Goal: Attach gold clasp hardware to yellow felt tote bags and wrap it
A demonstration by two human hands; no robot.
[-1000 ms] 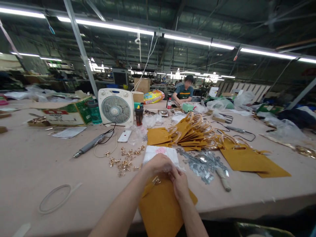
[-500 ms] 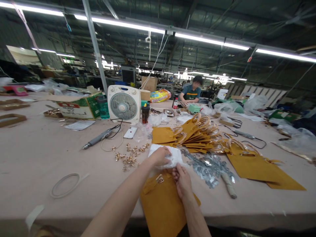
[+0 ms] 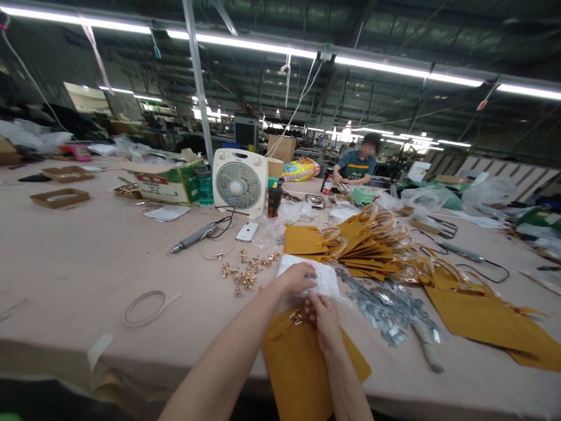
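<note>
A mustard-yellow bag piece (image 3: 298, 368) lies in front of me and hangs over the table's near edge. Shiny gold-coloured hardware (image 3: 297, 317) sits near its top. Just beyond it is a white, plastic-wrapped packet (image 3: 329, 279). My left hand (image 3: 298, 279) rests on this packet, its fingers lying over the top. At the packet's near right edge, my right hand (image 3: 326, 318) has thumb and fingers pinched together over the top of the bag piece; what is between them is hidden.
Gold-coloured fasteners (image 3: 246, 279) lie left of the packet, with flat metal pieces (image 3: 385, 307) to the right. Behind are stacked mustard bags (image 3: 362, 242), a phone (image 3: 247, 231), a fan (image 3: 239, 186) and a corded tool (image 3: 193, 238). A person (image 3: 357, 166) sits across the table.
The whole scene has shifted rightward in view as the camera turned left. Both hands stay at the packet, with little visible change in their pose.
</note>
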